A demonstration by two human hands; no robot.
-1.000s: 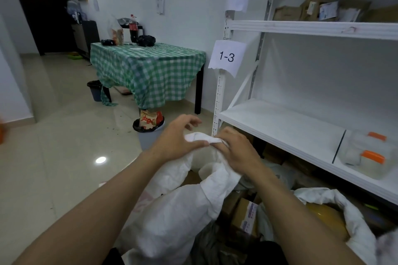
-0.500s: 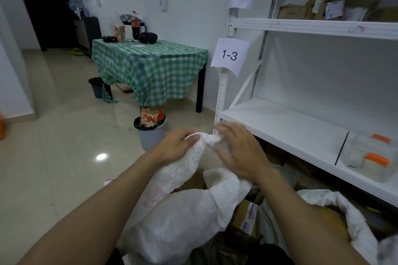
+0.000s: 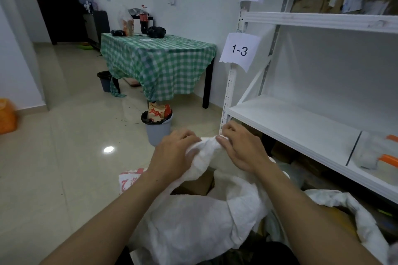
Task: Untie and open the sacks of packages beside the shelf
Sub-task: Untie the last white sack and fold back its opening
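A white woven sack (image 3: 193,221) stands on the floor in front of me, beside the white shelf (image 3: 290,122). Its bunched neck rises between my hands. My left hand (image 3: 172,153) grips the neck from the left. My right hand (image 3: 241,148) pinches the same bunched cloth from the right, fingertips at the top. A brown cardboard package (image 3: 196,185) shows in a gap below the neck. A second white sack (image 3: 353,211) lies open at the lower right, with something yellow inside.
A grey bin (image 3: 158,129) with a red snack bag stands just beyond my hands. Behind it is a table with a green checked cloth (image 3: 159,64). An orange-lidded container (image 3: 379,155) sits on the lower shelf board. Tiled floor spreads to the left.
My hands have drawn closer together on the sack's neck. The left hand's fingers, spread a second ago, now close on the cloth; the right hand's fingertips pinch the top.
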